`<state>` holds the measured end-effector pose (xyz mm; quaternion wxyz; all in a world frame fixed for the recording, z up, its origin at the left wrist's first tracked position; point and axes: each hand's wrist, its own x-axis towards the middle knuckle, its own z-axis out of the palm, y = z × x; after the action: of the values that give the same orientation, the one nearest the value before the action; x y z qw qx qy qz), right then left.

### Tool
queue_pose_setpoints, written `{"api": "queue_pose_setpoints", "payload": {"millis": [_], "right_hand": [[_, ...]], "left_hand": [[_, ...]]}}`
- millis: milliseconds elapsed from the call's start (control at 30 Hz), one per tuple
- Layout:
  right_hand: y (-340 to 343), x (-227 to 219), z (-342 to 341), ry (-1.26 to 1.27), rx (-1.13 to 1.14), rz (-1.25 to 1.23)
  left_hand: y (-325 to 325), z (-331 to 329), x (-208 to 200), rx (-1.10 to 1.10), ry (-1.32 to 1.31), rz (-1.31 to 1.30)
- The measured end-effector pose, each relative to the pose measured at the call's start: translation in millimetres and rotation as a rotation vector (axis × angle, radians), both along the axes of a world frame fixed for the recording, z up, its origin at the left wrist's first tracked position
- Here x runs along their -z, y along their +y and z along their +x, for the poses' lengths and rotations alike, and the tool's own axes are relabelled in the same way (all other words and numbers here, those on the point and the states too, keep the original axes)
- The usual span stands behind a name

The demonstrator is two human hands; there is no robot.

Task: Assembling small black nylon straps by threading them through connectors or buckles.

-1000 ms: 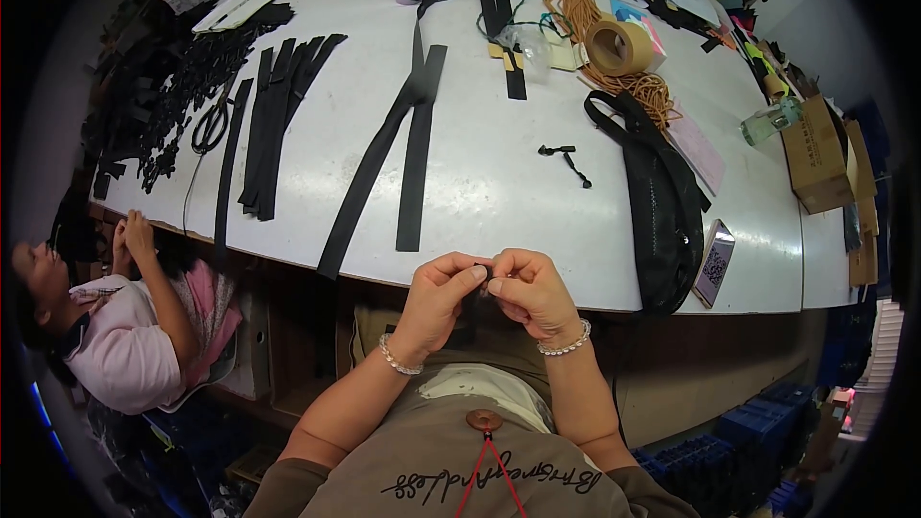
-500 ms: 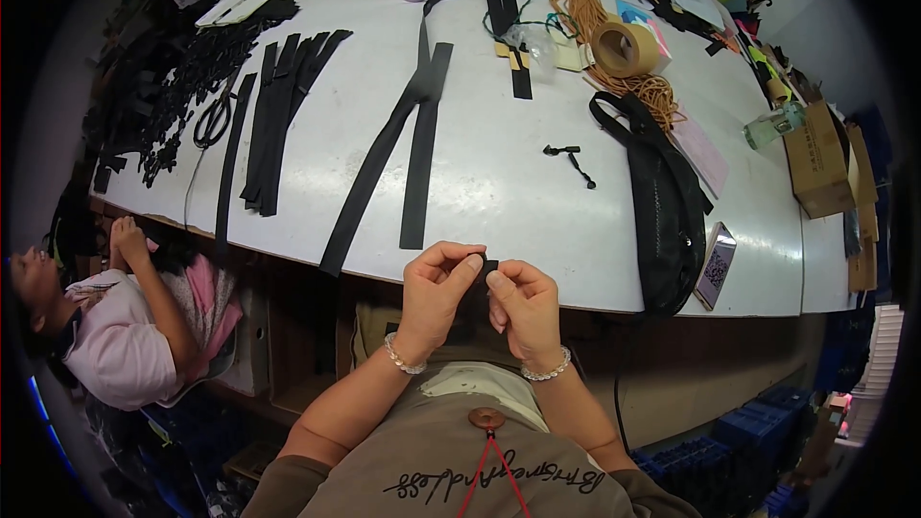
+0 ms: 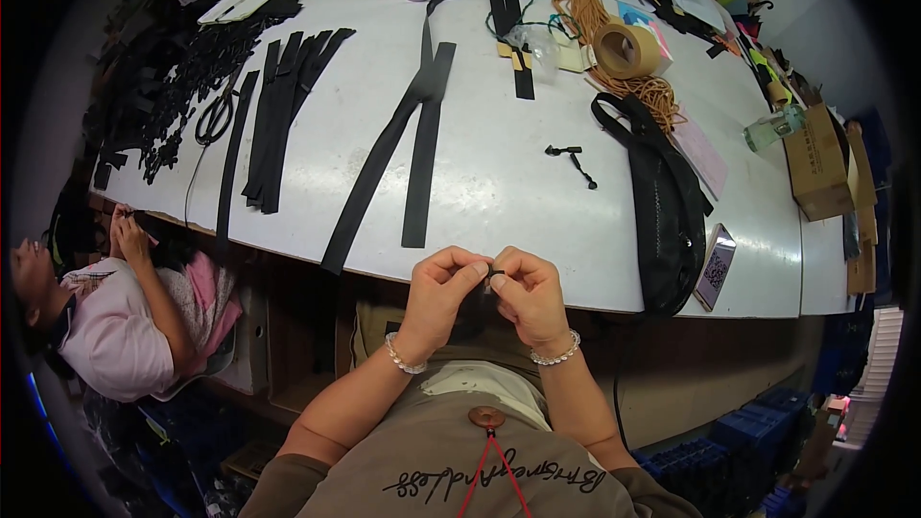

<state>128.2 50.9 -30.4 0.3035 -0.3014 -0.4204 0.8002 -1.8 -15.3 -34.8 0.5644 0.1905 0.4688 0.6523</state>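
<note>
At the table's near edge my left hand (image 3: 439, 295) and my right hand (image 3: 531, 297) meet, each closed in a pinch. Between the fingertips is a small black piece (image 3: 496, 273), mostly covered by my fingers. Its exact kind does not show. Beyond my hands lie long black strips (image 3: 414, 187) that look like zipper tape, one with its end over the edge. To the right are small black cord pulls (image 3: 579, 167).
A black bag (image 3: 665, 221) and a phone (image 3: 716, 267) lie at the right. Behind them are a tape roll (image 3: 625, 48) and tan cord (image 3: 654, 96). Scissors (image 3: 214, 122) and bundled black strips (image 3: 281, 115) lie left. A seated co-worker (image 3: 125, 326) is at the left edge.
My fingertips have come closer together around the black piece, and my right hand has turned slightly. The co-worker's hands have shifted a little.
</note>
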Motion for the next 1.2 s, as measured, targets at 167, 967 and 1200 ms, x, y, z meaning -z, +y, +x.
{"api": "queue_pose_setpoints", "payload": {"millis": [167,967,1200], "right_hand": [[6,-4,3,-0.002,-0.097,-0.009],[-15,-3,0,-0.116,0.097,0.165],[-20,-5,0,-0.132,0.146,0.251]], "left_hand": [[0,3,-1,0.015,-0.093,-0.047],[-4,8,3,-0.119,0.104,0.063],[-9,8,4,-0.093,0.119,0.103]]}}
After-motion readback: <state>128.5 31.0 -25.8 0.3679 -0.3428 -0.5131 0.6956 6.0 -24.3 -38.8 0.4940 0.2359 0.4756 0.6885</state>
